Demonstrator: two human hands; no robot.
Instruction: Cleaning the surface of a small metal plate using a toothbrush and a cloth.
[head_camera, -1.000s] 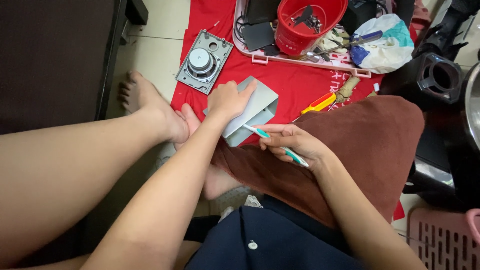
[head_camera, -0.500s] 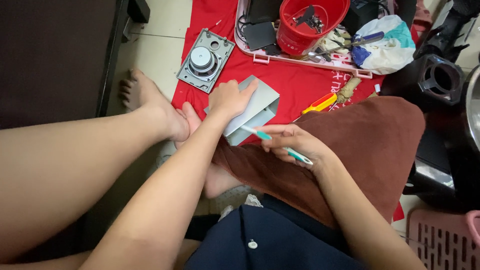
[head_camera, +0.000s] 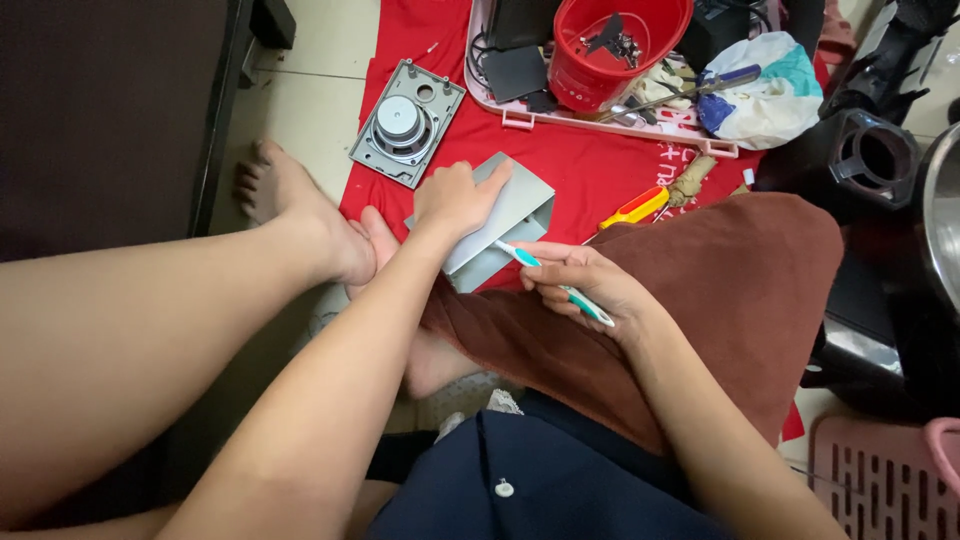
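The left hand (head_camera: 455, 195) lies flat with its fingers spread on a grey metal plate (head_camera: 515, 205), pressing it down near the front edge of the red cloth (head_camera: 600, 165) on the floor. The right hand (head_camera: 580, 285) has its grip closed around a toothbrush (head_camera: 555, 280), fingers pinched on the handle; the brush's long axis runs from the hand up and left, and its head touches the plate's near edge, just right of the left hand. So the plate lies up and left of the right hand, the left hand being the nearer one. A brown towel (head_camera: 720, 280) covers the lap under the right wrist. Farther back on the cloth are a speaker (head_camera: 405, 125), a yellow screwdriver (head_camera: 632, 208) and a red bucket (head_camera: 610, 50) in a pink tray (head_camera: 600, 122); pale floor tiles show at left
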